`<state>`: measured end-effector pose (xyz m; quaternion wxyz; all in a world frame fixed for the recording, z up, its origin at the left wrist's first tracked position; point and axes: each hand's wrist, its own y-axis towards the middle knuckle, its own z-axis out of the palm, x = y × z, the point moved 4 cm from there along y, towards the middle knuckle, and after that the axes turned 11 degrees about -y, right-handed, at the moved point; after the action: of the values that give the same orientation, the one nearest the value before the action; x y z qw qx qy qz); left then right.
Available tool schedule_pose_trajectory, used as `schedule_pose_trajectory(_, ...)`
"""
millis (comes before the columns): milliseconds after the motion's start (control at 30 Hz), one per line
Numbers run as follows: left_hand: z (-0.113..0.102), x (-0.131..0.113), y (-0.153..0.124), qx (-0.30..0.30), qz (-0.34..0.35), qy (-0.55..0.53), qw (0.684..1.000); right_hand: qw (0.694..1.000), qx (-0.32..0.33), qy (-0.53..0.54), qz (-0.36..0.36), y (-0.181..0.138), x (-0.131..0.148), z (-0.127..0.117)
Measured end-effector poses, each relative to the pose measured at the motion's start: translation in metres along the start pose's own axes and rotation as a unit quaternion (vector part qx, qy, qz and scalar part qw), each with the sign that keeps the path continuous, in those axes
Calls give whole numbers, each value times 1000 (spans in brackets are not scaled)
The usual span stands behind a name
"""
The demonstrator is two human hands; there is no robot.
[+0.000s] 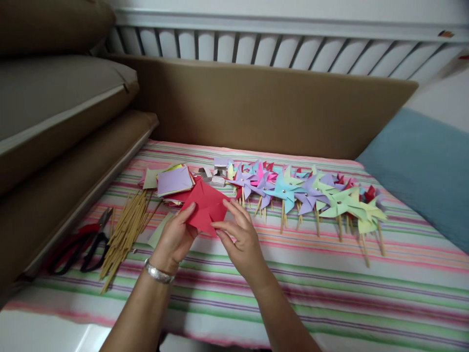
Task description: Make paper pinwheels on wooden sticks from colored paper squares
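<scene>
A red paper square (205, 206) with slits running in from its corners is held up above the striped cloth. My left hand (179, 235) grips its left side, thumb on top and fingers underneath; a silver bangle circles that wrist. At the right edge, my right hand (240, 239) pinches a corner of the paper between thumb and fingers. Just behind the left hand lies a stack of coloured paper squares (175, 181), a purple one on top. Part of a pale green sheet (160, 231) shows beside the left hand.
Thin wooden sticks (126, 232) lie in a heap at left, beside black-handled scissors (88, 247). Several finished paper pinwheels (308, 195) on sticks spread across the right. Small open boxes (219, 171) stand behind. Stacked brown cushions (73, 161) border the left; a brown board (256, 107) rises at the back.
</scene>
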<state>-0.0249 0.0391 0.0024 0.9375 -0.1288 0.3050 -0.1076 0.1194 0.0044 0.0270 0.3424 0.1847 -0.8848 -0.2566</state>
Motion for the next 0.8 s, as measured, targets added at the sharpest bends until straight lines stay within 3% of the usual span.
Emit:
schedule_pose_trajectory(267,-5,2,-1,-6,26,-22,999,1000,3,8,-2,1,7,8)
schedule_pose_trajectory(500,-4,-1,-4,-18,64,36,997,997,5,35,73,0,2,8)
schedule_pose_trajectory(800,5,16,-7,-23,69,64,995,983,-20,50,174,1,-11,7)
